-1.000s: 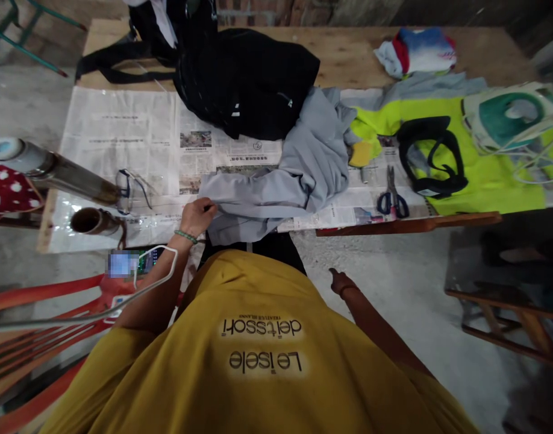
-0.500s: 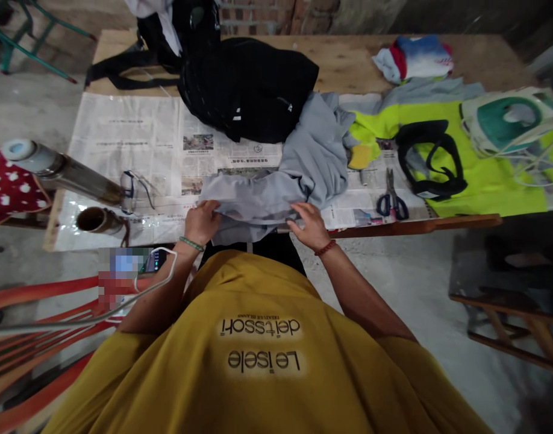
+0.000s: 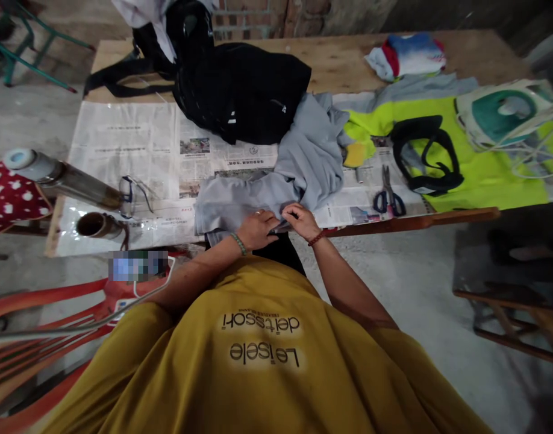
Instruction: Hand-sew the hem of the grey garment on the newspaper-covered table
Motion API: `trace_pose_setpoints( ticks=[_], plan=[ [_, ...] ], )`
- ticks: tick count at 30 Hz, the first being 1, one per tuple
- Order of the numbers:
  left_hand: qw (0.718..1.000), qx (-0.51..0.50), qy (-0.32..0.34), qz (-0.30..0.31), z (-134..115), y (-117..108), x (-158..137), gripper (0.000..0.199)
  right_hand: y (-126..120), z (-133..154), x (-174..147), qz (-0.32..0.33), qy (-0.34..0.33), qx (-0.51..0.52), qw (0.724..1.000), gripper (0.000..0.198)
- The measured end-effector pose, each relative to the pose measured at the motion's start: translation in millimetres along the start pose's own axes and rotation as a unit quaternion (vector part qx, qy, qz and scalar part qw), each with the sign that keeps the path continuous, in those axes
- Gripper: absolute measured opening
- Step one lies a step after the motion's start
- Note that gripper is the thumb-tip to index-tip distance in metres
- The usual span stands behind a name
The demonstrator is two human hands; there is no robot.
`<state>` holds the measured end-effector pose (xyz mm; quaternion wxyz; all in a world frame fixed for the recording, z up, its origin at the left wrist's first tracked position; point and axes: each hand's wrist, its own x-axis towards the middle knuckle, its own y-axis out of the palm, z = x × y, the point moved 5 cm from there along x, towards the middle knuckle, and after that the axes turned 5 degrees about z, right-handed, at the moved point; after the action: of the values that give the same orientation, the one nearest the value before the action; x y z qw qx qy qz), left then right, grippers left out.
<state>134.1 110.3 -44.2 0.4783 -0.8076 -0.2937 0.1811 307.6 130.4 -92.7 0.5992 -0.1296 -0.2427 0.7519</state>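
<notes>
A light grey garment point(image 3: 240, 196) lies rumpled over the table's front edge, with its bunched part stretching back toward a black bag. At its front edge my left hand point(image 3: 257, 230), wearing a ring and a green bracelet, has thumb and fingers closed on the cloth. Close beside it on the right, my right hand point(image 3: 302, 223) pinches the same edge with curled fingers; the exact bit of cloth in them is partly hidden. Dark-handled scissors point(image 3: 388, 196) lie on newspaper to the right of my right hand.
Newspaper point(image 3: 127, 135) covers much of the wooden table. A black bag point(image 3: 244, 84) stands at the back. Left are a flask point(image 3: 73, 181), glasses point(image 3: 127, 196) and a brown cup point(image 3: 96, 225). Right are an iron point(image 3: 502, 111), a black strap point(image 3: 428, 157) and a yellow-green garment point(image 3: 479, 184).
My left hand has moved right along the garment's front edge, close to my right hand. My right hand's fingers have curled in from a wider hold.
</notes>
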Motion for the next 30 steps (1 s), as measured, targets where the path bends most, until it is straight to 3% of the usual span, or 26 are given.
trace_pose_setpoints(
  ticks=[3, 6, 9, 15, 20, 24, 30],
  plan=[
    [0.998, -0.013, -0.046, 0.04, 16.3, 11.6, 17.1, 0.016, -2.3, 3.9, -2.4, 0.039, -0.026, 0.013, 0.999, 0.021],
    [0.987, -0.109, -0.106, 0.054, 41.6, 14.1, 25.3, 0.021, -3.2, 3.6, -1.6, 0.078, -0.037, 0.014, 0.996, 0.024],
    [0.97, -0.194, -0.134, 0.057, 58.8, 14.5, 27.6, 0.022, -3.7, -1.4, 3.6, 0.07, -0.014, 0.023, 0.997, 0.02],
    [0.942, -0.302, -0.143, 0.008, 65.5, 17.6, 23.7, 0.033, -3.6, -1.4, 6.7, 0.058, 0.016, 0.041, 0.997, 0.021],
    [0.927, -0.346, -0.141, -0.014, 66.9, 22.6, 22.1, 0.027, 2.9, 1.5, 5.9, 0.081, 0.048, -0.012, 0.995, 0.025],
    [0.926, -0.357, -0.12, -0.041, 66.1, 22.9, 22.6, 0.024, 10.8, -2.7, 9.6, 0.089, 0.078, -0.079, 0.99, 0.02],
    [0.959, -0.25, -0.103, -0.081, 57.6, 18.9, 22.0, 0.021, 12.6, -7.5, 12.3, 0.102, 0.055, -0.092, 0.989, 0.02]
  ],
)
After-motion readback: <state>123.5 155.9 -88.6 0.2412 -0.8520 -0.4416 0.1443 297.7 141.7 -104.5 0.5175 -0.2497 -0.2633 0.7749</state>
